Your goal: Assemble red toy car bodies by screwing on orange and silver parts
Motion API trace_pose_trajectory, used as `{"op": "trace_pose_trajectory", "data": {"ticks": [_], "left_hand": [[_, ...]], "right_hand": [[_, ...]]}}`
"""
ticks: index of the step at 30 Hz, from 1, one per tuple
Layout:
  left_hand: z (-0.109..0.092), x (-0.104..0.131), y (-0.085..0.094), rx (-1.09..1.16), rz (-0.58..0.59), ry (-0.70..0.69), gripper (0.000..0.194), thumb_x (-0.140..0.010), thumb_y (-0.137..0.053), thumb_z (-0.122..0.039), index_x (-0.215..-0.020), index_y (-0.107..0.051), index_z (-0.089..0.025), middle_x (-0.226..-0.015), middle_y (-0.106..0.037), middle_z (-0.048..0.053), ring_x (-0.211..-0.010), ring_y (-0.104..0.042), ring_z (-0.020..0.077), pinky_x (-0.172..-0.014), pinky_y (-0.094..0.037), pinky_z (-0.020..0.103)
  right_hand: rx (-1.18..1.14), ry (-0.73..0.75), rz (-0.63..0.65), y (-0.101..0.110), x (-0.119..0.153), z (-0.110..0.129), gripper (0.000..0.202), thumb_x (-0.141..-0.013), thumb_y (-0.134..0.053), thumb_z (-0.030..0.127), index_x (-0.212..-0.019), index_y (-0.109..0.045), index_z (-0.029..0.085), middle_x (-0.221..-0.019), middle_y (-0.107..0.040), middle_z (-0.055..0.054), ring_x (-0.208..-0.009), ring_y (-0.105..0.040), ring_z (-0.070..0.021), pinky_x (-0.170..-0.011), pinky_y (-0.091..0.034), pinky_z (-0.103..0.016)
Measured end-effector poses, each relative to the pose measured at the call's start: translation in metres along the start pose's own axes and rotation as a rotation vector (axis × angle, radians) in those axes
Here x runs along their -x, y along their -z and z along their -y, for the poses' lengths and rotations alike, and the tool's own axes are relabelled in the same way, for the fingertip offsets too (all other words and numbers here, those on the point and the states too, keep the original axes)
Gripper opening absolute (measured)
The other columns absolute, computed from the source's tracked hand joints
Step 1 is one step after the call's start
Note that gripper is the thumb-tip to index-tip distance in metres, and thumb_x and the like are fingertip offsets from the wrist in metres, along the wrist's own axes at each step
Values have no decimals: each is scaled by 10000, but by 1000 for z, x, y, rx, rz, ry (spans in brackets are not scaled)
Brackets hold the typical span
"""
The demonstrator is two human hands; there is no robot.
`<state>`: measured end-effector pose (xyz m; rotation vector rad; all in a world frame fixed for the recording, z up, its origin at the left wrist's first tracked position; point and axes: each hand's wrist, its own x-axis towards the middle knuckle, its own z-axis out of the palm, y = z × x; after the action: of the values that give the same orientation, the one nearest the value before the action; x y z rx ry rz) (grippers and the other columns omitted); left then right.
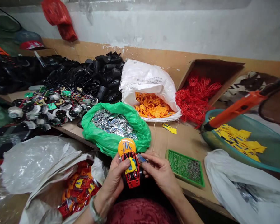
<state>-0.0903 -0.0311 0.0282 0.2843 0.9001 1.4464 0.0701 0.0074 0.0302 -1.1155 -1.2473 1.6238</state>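
Note:
A toy car body [130, 179] with a red frame, orange front and yellow top piece is in my left hand [114, 174], thumb pressed on the yellow part. Between the thumb and fingers of my right hand [160, 171] is a small silver-and-blue plastic piece [142, 158], held against the right side of the car body. Just beyond the hands, a green plastic bag [143, 132] lies open, full of similar silver pieces [114, 124]. To the right of my right hand is a green tray [175, 161] with small screws [193, 169] at one end.
Behind stands a white sack [144, 73] of orange parts. Red frames [196, 96] spill from a cardboard box. An orange electric screwdriver [238, 109] hangs over a teal basin [277, 155] of yellow pieces. At lower left, a bag holds finished-looking red-orange bodies [78, 189]. Motors [58, 105] and black parts [102, 74] lie left.

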Motion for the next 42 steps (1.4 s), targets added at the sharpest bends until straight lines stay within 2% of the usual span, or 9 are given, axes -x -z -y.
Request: {"op": "trace_pose_trajectory", "data": {"ticks": [4, 7, 11, 16, 29, 32, 36, 42], "left_hand": [[6, 0, -5, -2, 18, 41, 571, -596, -930, -282, -1067, -644, -136, -854, -768, 66, -703, -726, 212, -660, -592, 294], [10, -1, -6, 8, 19, 61, 554, -600, -931, -276, -1056, -654, -127, -859, -773, 65, -688, -719, 192, -655, -594, 283], [16, -4, -7, 12, 17, 85, 558, -582, -942, -264, -1045, -664, -125, -855, -773, 59, -691, -715, 181, -654, -596, 272], [21, -4, -8, 3, 12, 105, 511, -586, -939, -272, -1006, -680, -136, -870, -771, 57, -727, -719, 187, -698, -597, 285], [26, -5, -6, -62, 25, 111, 552, -589, -932, -329, -1048, -688, -142, -917, -758, 68, -796, -718, 225, -782, -593, 342], [27, -5, -2, -68, 47, 114, 545, -605, -927, -334, -1058, -689, -145, -923, -752, 68, -801, -711, 217, -773, -583, 322], [30, -6, 4, -72, 80, 120, 513, -640, -914, -330, -1067, -693, -154, -935, -754, 69, -805, -707, 205, -761, -567, 300], [24, -13, 10, -170, 189, 111, 498, -727, -862, -384, -1137, -707, -148, -1036, -767, 112, -947, -708, 261, -828, -550, 328]], "right_hand": [[66, 69, 31, 8, 8, 1, 327, -769, -790, 402, -1064, -814, 265, -1025, -667, -83, -716, -663, -175, -573, -589, -297], [171, 164, -23, 12, 13, 0, 274, -821, -741, 343, -1073, -813, 266, -948, -704, -86, -755, -653, -199, -597, -556, -299], [250, 250, -117, 14, 17, -1, 253, -852, -699, 313, -1066, -815, 244, -858, -718, -76, -700, -630, -182, -579, -492, -287], [327, 302, -165, 11, 19, -2, 238, -844, -690, 261, -1034, -824, 212, -761, -673, -55, -634, -594, -154, -544, -448, -263], [362, 335, -196, 3, 24, 2, 236, -874, -662, 239, -1046, -822, 212, -694, -579, -18, -611, -556, -137, -541, -438, -250], [352, 339, -188, -1, 25, 1, 231, -891, -645, 243, -1036, -820, 200, -729, -588, -29, -658, -591, -151, -566, -458, -252], [340, 355, -200, -6, 25, -5, 211, -910, -615, 233, -929, -815, 168, -780, -601, -48, -725, -627, -165, -622, -502, -256], [264, 414, -180, -1, 26, -11, 268, -889, -619, 152, -1081, -785, 237, -1014, -671, -71, -969, -674, -191, -841, -554, -279]]}}
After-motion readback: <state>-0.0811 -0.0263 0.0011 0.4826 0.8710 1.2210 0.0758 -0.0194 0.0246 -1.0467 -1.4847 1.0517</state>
